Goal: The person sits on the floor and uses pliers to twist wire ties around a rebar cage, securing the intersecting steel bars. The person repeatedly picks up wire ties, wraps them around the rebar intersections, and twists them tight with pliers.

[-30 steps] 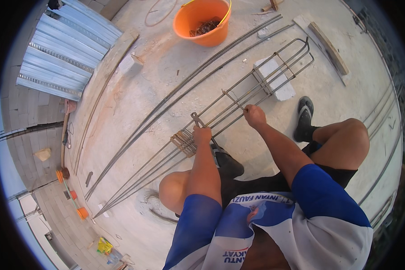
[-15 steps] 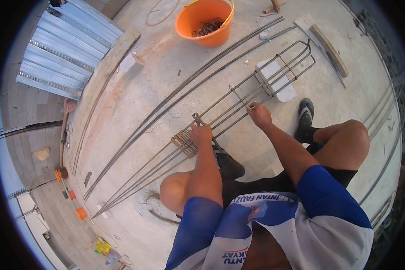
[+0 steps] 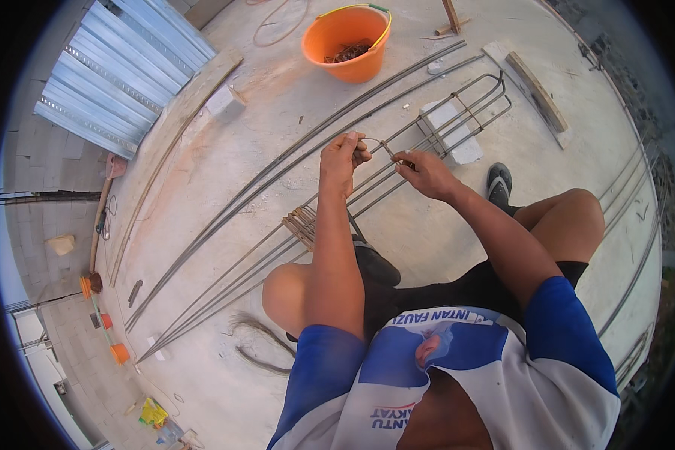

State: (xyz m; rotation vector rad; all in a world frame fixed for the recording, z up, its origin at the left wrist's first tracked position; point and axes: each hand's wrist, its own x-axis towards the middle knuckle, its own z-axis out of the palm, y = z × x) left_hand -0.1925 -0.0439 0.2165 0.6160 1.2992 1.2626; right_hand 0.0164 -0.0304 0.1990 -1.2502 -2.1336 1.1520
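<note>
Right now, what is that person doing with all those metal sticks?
A person sits on a concrete floor over a cage of long steel bars. The left hand and right hand are both raised at a steel stirrup, a bent loop, around the bars. A bundle of stirrups waits lower down; an orange bucket stands beyond.

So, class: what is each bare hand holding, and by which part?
Both hands pinch one thin bent steel stirrup above the long rebar cage: left hand at its left bend, right hand at its right end.
</note>
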